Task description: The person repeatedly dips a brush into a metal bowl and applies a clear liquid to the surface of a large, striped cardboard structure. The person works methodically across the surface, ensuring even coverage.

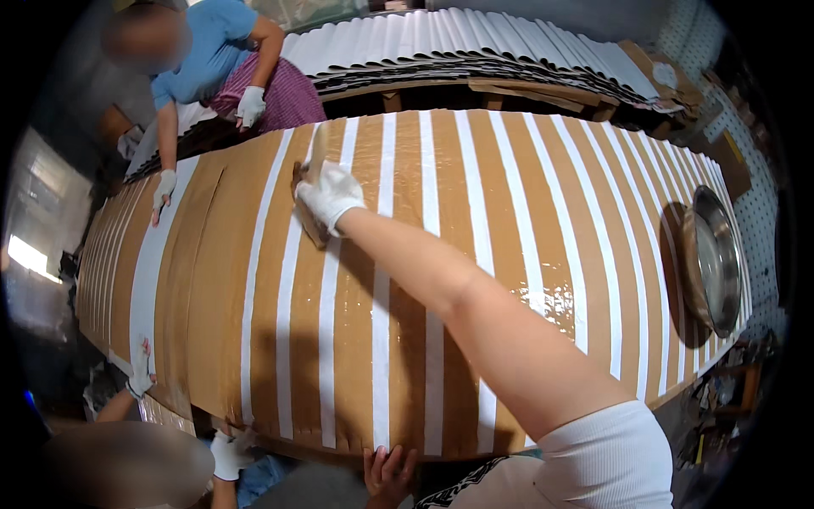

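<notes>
My right hand [331,198], in a white glove, is closed around a wide brush [315,231] with a pale wooden handle. The brush rests on a long layer of brown sheets [398,212] striped with white bands, near its far side left of centre. The brown surface shines wet in places, most strongly under my right forearm. My left hand [390,475] is bare, with its fingers stretched over the near edge of the sheets. Its palm is partly hidden below that edge.
A metal basin [715,261] stands at the right end of the sheets. Stacked white sheets [458,38] lie on a bench behind. Across the table, a co-worker in a blue shirt [208,47] reaches over; another's gloved hands [229,454] are at the near left edge.
</notes>
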### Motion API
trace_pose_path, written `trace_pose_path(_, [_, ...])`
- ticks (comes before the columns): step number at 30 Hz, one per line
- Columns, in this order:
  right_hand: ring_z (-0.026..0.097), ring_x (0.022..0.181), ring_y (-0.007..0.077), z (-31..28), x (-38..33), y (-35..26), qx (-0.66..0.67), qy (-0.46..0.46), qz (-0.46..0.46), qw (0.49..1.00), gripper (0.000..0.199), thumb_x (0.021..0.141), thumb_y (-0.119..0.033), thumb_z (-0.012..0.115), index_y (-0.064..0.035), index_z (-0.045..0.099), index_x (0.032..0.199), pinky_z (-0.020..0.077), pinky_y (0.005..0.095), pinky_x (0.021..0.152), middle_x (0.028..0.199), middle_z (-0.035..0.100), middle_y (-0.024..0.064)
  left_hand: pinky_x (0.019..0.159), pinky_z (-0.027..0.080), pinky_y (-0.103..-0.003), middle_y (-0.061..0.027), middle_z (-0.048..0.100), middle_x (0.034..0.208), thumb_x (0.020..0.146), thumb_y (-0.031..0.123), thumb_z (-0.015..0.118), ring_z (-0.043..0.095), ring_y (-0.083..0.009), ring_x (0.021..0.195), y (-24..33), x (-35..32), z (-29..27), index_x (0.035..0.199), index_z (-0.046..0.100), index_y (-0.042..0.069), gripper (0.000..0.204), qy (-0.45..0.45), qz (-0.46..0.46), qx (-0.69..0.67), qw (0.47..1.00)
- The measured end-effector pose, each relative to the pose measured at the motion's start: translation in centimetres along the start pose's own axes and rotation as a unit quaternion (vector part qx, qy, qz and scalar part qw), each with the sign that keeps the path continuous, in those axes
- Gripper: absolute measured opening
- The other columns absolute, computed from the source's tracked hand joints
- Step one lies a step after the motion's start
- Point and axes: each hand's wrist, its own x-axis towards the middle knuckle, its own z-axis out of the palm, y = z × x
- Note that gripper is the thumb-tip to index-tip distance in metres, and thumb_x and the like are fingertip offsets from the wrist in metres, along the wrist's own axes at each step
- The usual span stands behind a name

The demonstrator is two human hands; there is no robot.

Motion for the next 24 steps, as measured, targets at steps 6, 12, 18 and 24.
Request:
trace_pose_path(6, [0.069,0.076,0.0238,-13.4,-4.7,10.8,0.103,0.204,0.163,0.96,0.033,0.077,-0.034,0.071,-0.0053,0.071,0.094,0.0549,0.0392,0.069,0.088,0.072,0.014,0.104,0.041,-0.065,-0.0103,0.051,0.133,0.085,0.032,0.062,0.042,-0.0358,0.128,-0.2,0.9,-1.1,0.124,0.066,0.018,0.041,0.031,0.013,0.036,0.999])
trace_pose_path(12, [0.072,0.092,0.0302,-31.6,-15.4,24.3,-0.082,0.368,0.321,0.869,0.05,0.079,-0.046,0.067,-0.0051,0.071,0.109,0.0554,0.0414,0.076,0.103,0.074,0.0148,0.107,0.036,-0.067,-0.0132,0.051,0.134,0.087,0.034,0.06,0.038,-0.0368,0.131,-0.7,0.3,0.3,0.129,0.063,0.018,0.044,0.071,0.027,0.036,0.996])
trace_pose_path(18, [0.071,0.078,0.0281,-26.7,-13.4,18.2,-0.014,0.375,0.221,0.9,0.038,0.085,-0.044,0.06,-0.0082,0.07,0.095,0.0533,0.0414,0.068,0.083,0.072,0.0153,0.108,0.037,-0.068,-0.0135,0.053,0.134,0.087,0.027,0.058,0.04,-0.0373,0.132,-0.1,0.8,0.3,0.127,0.065,0.017,0.042,0.094,0.024,0.021,0.995])
trace_pose_path(24, [0.068,0.103,0.0365,-4.7,-10.9,0.9,0.024,0.077,0.166,0.983,0.039,0.084,-0.033,0.062,-0.006,0.066,0.112,0.0544,0.0441,0.092,0.113,0.069,0.0207,0.107,0.04,-0.063,-0.0089,0.052,0.134,0.081,0.017,0.064,0.044,-0.0331,0.129,0.1,1.8,-0.3,0.127,0.065,0.02,0.046,0.088,0.032,0.02,0.995])
